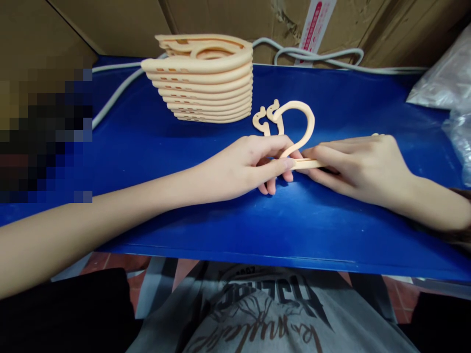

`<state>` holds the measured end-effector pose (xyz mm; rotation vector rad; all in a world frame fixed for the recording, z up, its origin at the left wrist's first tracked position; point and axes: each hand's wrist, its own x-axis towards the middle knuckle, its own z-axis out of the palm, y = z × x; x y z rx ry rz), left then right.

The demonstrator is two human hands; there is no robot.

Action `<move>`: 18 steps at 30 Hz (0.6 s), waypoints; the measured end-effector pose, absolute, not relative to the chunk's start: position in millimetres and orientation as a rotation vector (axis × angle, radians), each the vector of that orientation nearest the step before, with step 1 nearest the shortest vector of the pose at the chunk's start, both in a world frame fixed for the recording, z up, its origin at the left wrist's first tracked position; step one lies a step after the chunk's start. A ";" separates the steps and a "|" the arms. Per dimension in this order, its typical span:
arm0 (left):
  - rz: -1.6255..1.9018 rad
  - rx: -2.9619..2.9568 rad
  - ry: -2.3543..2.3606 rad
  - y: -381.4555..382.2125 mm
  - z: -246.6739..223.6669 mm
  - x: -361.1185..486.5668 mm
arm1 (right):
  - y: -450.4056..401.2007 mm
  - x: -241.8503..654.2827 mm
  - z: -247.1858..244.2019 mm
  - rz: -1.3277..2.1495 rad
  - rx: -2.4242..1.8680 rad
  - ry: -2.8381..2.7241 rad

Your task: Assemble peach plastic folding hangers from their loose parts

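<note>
A cream plastic hanger (308,120) is held between my two hands above the blue table, its curved hook pointing away from me. My left hand (253,164) pinches it at the base of the hook, thumb on top. On its right side, my right hand (362,166) closes around the hanger's narrow bar and covers most of it. Just beyond my left fingers, two small cream hook-shaped ends (260,121) show; whether they belong to the held hanger or lie apart, I cannot tell. A neat stack of cream hangers (209,81) stands farther back, left of the hook.
Cardboard boxes (228,19) line the back of the blue table (206,228). A white cable (117,100) runs behind the stack and loops to the right. Clear plastic bags (441,78) lie at the right edge. The far left is pixelated.
</note>
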<state>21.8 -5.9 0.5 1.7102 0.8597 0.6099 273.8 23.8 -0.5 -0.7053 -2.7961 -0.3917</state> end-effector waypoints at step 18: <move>0.662 1.476 0.851 -1.6 3.2 20.4 | 18.7 271.9 -0.4 -0.619 -0.672 -2.780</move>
